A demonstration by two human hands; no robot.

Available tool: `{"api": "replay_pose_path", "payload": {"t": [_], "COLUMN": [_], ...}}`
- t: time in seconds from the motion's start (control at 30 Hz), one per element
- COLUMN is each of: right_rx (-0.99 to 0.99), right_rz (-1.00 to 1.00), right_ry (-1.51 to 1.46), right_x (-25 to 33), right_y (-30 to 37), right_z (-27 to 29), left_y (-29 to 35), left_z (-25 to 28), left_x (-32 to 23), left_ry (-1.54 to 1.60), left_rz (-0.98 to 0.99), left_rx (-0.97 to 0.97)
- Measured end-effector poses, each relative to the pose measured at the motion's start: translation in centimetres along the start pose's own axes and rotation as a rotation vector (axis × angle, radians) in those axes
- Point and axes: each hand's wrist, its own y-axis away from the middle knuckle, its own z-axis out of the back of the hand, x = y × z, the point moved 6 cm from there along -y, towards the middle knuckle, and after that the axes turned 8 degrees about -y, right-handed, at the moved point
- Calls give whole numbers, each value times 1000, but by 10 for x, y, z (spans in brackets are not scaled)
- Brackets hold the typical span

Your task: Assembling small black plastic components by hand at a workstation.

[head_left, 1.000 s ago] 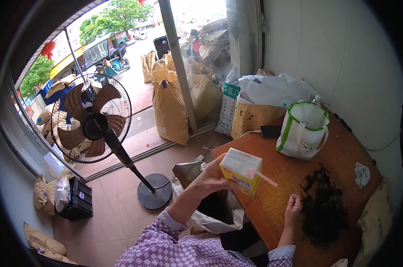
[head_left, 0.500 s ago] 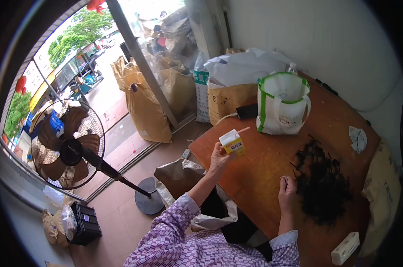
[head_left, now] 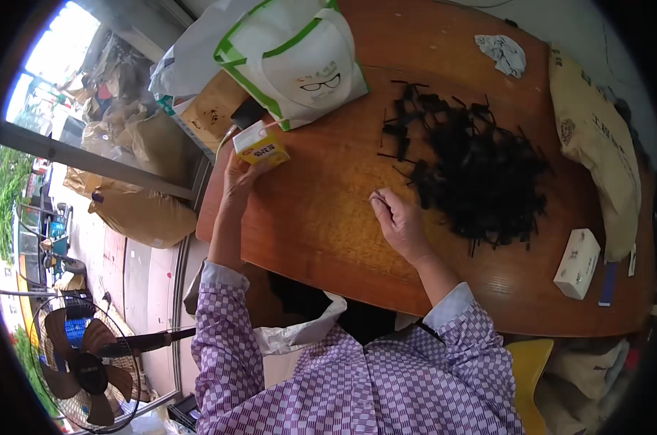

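A yellow-and-white drink carton with a pale pink straw is gripped in my left hand, raised at the table's left side near the white bag. My right hand is closed over the middle of the table, its thumb pressed to the fingers; whatever it may hold is too small to make out. Just to its right lies a heap of small black strip-like pieces, with loose ones along its edges.
A white bag with green trim stands on the wooden table at the far left. On the right are a tissue pack, a crumpled wrapper and a brown sack. A fan stands at the lower left.
My view has turned right and moved closer over the table, so the fan and doorway shift left. The carton stays in my left hand, and my right hand remains closed, farther from the black heap.
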Motion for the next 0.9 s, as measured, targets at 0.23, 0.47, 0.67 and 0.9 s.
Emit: {"api": "replay_pose_path", "payload": {"t": [0.23, 0.47, 0.67, 0.9], "right_rx": [54, -7, -48, -117], "right_rz": [304, 370, 361, 342], "right_ry": [70, 119, 82, 82], "right_x": [26, 39, 28, 29], "right_y": [9, 13, 13, 6], "right_z": [-3, 10, 10, 14], "left_y": [63, 19, -10, 9], "left_z": [-61, -221, -262, -199], "left_x": [-17, -68, -46, -45], "left_ry": [-532, -783, -1119, -558], "left_rz": [-208, -465, -421, -76], "left_rx": [-474, 192, 578, 299]}}
